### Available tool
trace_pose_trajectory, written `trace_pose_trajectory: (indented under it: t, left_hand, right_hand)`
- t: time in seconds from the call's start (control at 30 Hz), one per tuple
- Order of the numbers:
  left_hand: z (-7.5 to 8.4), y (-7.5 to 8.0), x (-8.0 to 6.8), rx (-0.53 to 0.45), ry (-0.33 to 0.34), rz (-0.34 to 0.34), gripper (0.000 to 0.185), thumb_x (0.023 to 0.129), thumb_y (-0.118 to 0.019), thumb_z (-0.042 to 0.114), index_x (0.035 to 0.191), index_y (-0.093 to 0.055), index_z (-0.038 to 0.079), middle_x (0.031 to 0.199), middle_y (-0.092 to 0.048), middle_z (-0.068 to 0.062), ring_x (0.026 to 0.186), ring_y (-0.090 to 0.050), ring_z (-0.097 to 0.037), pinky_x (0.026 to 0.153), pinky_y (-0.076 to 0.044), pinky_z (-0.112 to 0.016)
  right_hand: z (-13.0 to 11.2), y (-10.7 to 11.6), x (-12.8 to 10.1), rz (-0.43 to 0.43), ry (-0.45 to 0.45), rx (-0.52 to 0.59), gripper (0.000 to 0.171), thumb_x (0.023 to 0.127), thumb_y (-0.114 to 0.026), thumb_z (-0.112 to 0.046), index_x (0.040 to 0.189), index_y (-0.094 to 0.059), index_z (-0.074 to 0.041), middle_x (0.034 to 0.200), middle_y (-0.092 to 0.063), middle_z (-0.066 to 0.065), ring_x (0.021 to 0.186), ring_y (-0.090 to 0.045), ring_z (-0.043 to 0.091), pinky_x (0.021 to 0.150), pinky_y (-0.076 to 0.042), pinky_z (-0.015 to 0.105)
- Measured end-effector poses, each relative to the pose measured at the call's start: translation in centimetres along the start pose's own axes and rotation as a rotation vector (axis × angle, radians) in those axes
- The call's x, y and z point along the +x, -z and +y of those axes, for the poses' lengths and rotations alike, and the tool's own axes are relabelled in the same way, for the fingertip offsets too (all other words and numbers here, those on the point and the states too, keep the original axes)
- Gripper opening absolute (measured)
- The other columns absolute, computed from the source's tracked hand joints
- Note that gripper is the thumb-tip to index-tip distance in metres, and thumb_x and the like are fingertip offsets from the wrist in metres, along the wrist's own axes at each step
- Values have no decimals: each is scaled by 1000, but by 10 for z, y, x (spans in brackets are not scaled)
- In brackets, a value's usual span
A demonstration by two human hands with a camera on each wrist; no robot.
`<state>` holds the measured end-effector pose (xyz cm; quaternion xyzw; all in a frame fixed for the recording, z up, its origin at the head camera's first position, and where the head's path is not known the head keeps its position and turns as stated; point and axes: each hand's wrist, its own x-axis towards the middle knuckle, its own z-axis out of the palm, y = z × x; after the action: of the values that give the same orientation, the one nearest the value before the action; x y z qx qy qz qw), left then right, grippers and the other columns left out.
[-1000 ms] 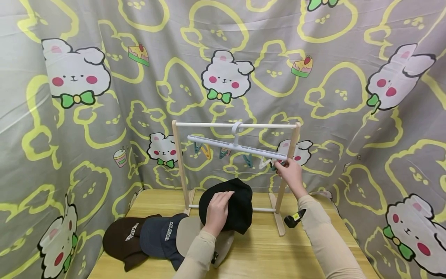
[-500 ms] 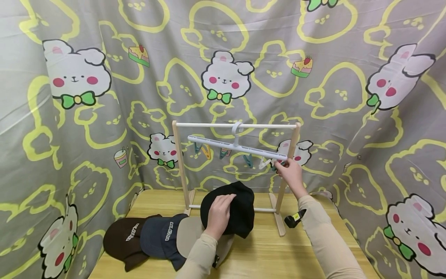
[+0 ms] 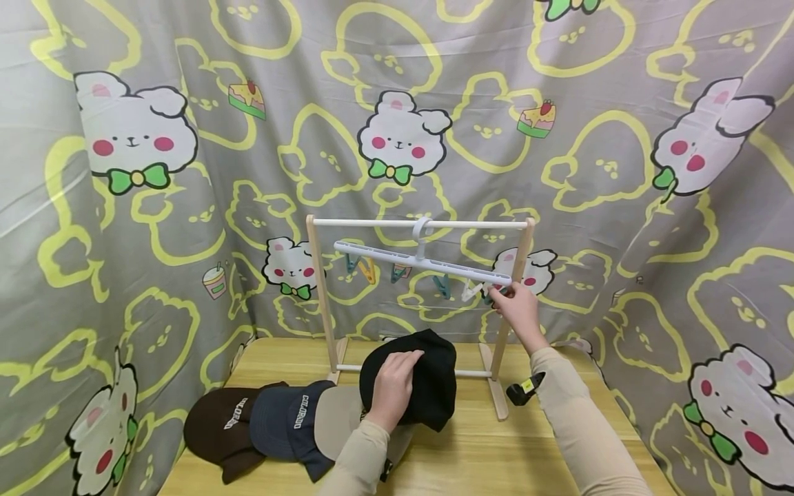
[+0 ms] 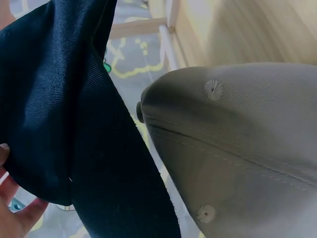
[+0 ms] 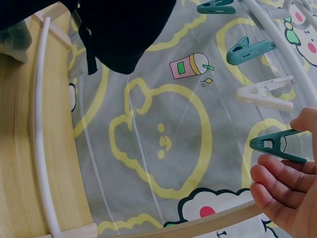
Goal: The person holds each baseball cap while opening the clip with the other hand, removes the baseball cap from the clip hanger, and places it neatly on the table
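Note:
My left hand (image 3: 393, 386) grips a black cap (image 3: 431, 379) above the table, its fingers over the near side; the thumb is hidden in the head view. In the left wrist view the dark cap (image 4: 39, 109) fills the left, fingertips at its edge. A teal clip (image 5: 275, 145) sits at the right end of the white hanger (image 3: 434, 264), its handles pinched between thumb and fingers of my right hand (image 3: 517, 310). That hanger hooks over the rack's top rod (image 3: 366, 222) and slopes down to the right. A white clip (image 5: 265, 94) hangs beside the teal one.
A brown cap (image 3: 214, 424), a navy cap (image 3: 273, 420) and a beige cap (image 3: 335, 417) lie overlapping in a row at the left of the wooden table (image 3: 471, 455). The rack's wooden posts (image 3: 321, 296) stand behind. Patterned grey curtain (image 3: 397, 62) encloses the table.
My left hand has moved slightly right and down with the black cap, away from the hanger. The right hand stays at the clip, and the hanger keeps its slope.

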<state>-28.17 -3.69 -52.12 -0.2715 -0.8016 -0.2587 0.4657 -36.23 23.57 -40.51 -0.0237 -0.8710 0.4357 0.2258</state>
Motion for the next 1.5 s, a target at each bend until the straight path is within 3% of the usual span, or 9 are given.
trace_pose_trajectory:
  t: [0.13, 0.37, 0.6, 0.83, 1.07, 1.5]
  left_hand:
    - [2, -1, -2, -1, 4, -13, 32, 85, -65, -6, 111, -71, 12, 99, -73, 0, 91, -66, -17, 83, -55, -27]
    - [5, -5, -6, -8, 4, -19, 24, 98, -53, 4, 111, -71, 12, 100, -73, 0, 92, -65, -16, 83, -55, -26]
    - [9, -8, -8, -1, 0, -20, 30, 86, -65, -3, 110, -71, 13, 98, -73, 1, 89, -65, -15, 82, -54, -25]
    - [14, -11, -12, -4, 10, -38, 32, 83, -68, -4, 110, -71, 13, 98, -73, 2, 90, -65, -15, 82, -54, -25]
    - [17, -13, -15, -2, -11, -33, 33, 82, -68, -5, 110, -72, 12, 97, -73, 1, 88, -66, -15, 81, -55, -25]
    - [21, -21, -27, 8, 15, -70, 34, 78, -71, -7, 107, -73, 12, 95, -73, 2, 86, -65, -14, 79, -55, -25]
  right_hand:
    - [0, -1, -1, 1, 3, 1, 35, 88, -66, -38, 87, -61, -4, 72, -70, 11, 56, -66, 10, 55, -52, 21]
    - [1, -2, -1, -2, -4, 10, 35, 89, -66, -38, 89, -61, -4, 74, -70, 12, 62, -71, 21, 55, -53, 21]
    - [1, -2, -2, -14, -13, 31, 35, 89, -66, -37, 90, -61, -3, 75, -70, 13, 74, -73, 35, 56, -54, 21]
    - [3, -2, -3, -11, -9, 7, 37, 89, -65, -39, 90, -61, -3, 76, -71, 14, 73, -73, 35, 57, -51, 22]
    - [6, -1, 0, -8, -11, -10, 38, 89, -65, -43, 90, -62, -5, 77, -71, 13, 54, -63, 6, 57, -50, 23]
    - [3, 0, -3, -4, -15, 10, 37, 89, -65, -41, 90, -62, -5, 76, -71, 12, 56, -65, 8, 57, -52, 21]
